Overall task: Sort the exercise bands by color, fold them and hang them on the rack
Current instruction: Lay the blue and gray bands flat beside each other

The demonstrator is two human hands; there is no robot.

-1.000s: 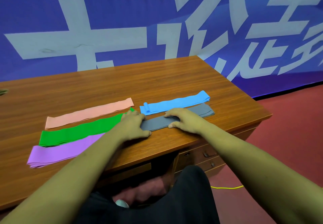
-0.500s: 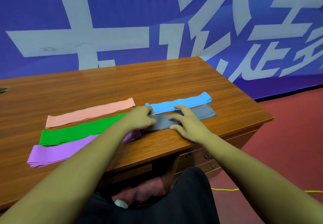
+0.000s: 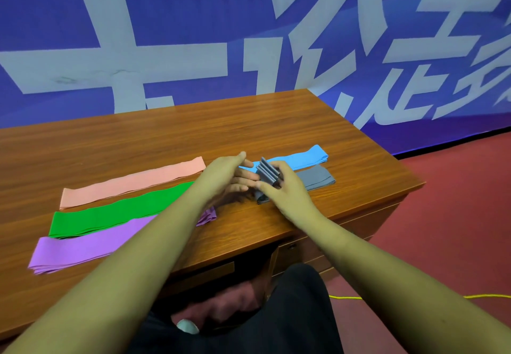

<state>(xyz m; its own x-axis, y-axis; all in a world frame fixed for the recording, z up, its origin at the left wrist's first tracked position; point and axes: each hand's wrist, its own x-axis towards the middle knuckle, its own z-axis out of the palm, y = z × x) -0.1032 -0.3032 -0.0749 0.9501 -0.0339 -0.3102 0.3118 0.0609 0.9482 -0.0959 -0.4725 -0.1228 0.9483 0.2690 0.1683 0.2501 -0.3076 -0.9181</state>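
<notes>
- On the brown wooden desk point(image 3: 193, 138), the right hand point(image 3: 284, 187) gripped the flat grey elastic band point(image 3: 318, 178) by its folded end.
- The left hand point(image 3: 226, 174), fingers straight, sat just beside.

On the wooden desk point(image 3: 138, 143) the right hand point(image 3: 287, 190) grips the folded end of the grey band point(image 3: 318, 178) and lifts it a little. The left hand point(image 3: 226, 176), fingers straight, is just beside the fold. The blue band point(image 3: 301, 158) lies flat behind; the pink band point(image 3: 132, 182), green band point(image 3: 110, 215) and purple band point(image 3: 83, 248) lie to the left.
</notes>
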